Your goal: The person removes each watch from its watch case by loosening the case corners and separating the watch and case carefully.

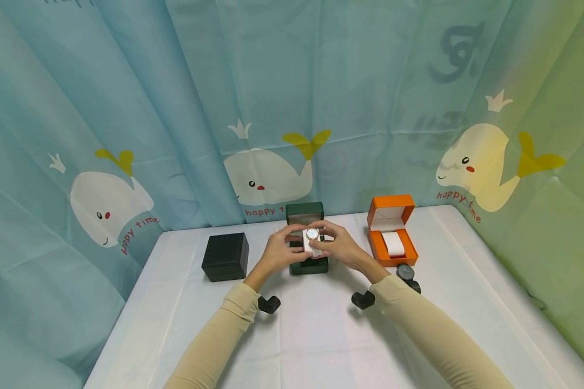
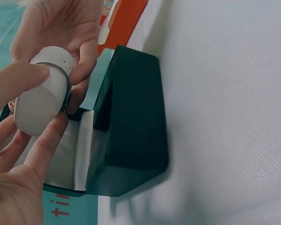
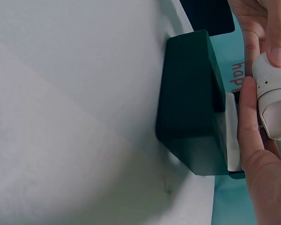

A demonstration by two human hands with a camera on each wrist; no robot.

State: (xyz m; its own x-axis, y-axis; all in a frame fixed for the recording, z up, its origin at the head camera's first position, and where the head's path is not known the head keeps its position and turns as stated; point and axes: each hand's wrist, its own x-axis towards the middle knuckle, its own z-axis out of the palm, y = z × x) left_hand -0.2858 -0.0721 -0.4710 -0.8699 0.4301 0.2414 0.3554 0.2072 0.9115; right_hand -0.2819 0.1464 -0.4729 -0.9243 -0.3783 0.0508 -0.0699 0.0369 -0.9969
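A white-strapped wristwatch (image 1: 313,234) with a round, gold-rimmed face is wrapped around a white cushion (image 2: 35,110). My left hand (image 1: 279,251) grips it from the left, thumb against the strap. From the other side my right hand (image 1: 342,246) holds it too, with fingers around the strap (image 3: 276,77). Both hands are above a dark green watch box (image 1: 311,267), whose lid stands up behind them. Part of the box's inside is hidden by the hands.
A closed black box (image 1: 225,256) stands to the left. On the right is an open orange box (image 1: 391,202) holding a white cushion (image 1: 393,244). In front of it lies a dark watch (image 1: 405,272), near the right sleeve (image 1: 418,313). A printed curtain (image 1: 360,108) hangs behind the white table (image 1: 316,335).
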